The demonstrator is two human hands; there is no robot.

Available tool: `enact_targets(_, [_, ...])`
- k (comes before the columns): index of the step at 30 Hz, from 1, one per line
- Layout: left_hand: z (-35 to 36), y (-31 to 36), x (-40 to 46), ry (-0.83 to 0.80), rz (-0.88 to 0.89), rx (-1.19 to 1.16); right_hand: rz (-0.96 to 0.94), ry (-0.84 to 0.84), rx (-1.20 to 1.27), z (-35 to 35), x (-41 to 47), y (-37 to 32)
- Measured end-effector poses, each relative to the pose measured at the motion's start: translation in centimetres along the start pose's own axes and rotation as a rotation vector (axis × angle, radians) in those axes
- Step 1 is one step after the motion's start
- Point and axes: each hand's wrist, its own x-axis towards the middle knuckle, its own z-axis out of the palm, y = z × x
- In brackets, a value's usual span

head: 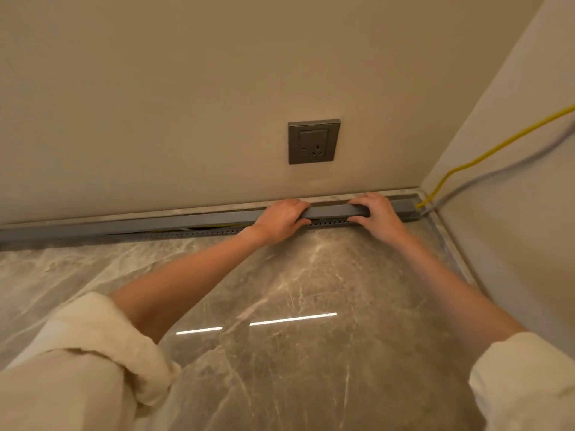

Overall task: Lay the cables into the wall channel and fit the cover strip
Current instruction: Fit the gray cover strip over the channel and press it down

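Observation:
A long grey cover strip [329, 211] lies along the foot of the wall, over a perforated grey channel [193, 233] that runs to the corner. My left hand [281, 219] grips the strip from above, fingers curled over its top edge. My right hand [375, 213] grips it a little further right, near the corner. A yellow cable [485, 155] and a grey cable [510, 168] run down the right wall and enter the channel's end at the corner. A bit of yellow cable shows in the gap under the strip, left of my left hand.
A grey wall socket [313, 141] sits on the wall above my hands. The floor [295, 290] is glossy marble-look tile with ceiling-light reflections. A stone skirting edge [451, 244] runs along the right wall.

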Motion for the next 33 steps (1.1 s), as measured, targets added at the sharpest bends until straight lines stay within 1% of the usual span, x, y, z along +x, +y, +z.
enact_targets(2, [0.4, 0.5, 0.7, -0.04, -0.015, 0.006, 0.028, 0.037, 0.001, -0.2, -0.6, 0.8])
enact_targets(3, [0.6, 0.6, 0.9, -0.047, -0.018, 0.009, 0.052, 0.093, 0.012, -0.3, -1.1, 1.3])
enact_targets(5, [1.1, 0.7, 1.0, -0.051, -0.02, 0.005, 0.129, 0.294, 0.065, -0.5, -2.5, 2.3])
enact_targets(8, [1.6, 0.5, 1.2, -0.051, -0.014, 0.013, 0.371, 0.614, 0.163, -0.5, -4.8, 3.8])
enact_targets(10, [1.8, 0.5, 1.4, -0.046, 0.001, 0.024, 0.543, 0.723, 0.26, -0.5, -5.7, 4.8])
enact_targets(12, [2.1, 0.8, 1.6, -0.044, 0.015, 0.029, 0.659, 0.722, 0.344, -0.4, -6.1, 5.7])
enact_targets(13, [2.3, 1.0, 1.8, -0.046, 0.021, 0.034, 0.684, 0.709, 0.372, -0.5, -6.1, 6.1])
enact_targets(18, [3.0, 2.3, 3.3, -0.046, 0.058, 0.066, 0.625, 0.653, 0.432, -1.6, -4.8, 7.0])
enact_targets(21, [3.4, 3.4, 4.3, -0.021, 0.093, 0.075, 0.6, 0.613, 0.377, -1.9, -3.8, 7.2])
enact_targets(23, [3.7, 4.0, 4.9, -0.02, 0.106, 0.075, 0.607, 0.632, 0.33, -1.6, -3.4, 7.1])
enact_targets(27, [4.2, 5.4, 6.2, -0.031, 0.113, 0.07, 0.696, 0.658, 0.294, -1.4, -2.9, 6.9])
enact_targets(30, [4.5, 6.0, 6.8, -0.02, 0.086, 0.049, 0.719, 0.644, 0.181, -1.1, -2.9, 6.8])
enact_targets(33, [4.6, 6.1, 6.9, -0.017, 0.069, 0.031, 0.764, 0.685, 0.135, -0.7, -3.0, 6.2])
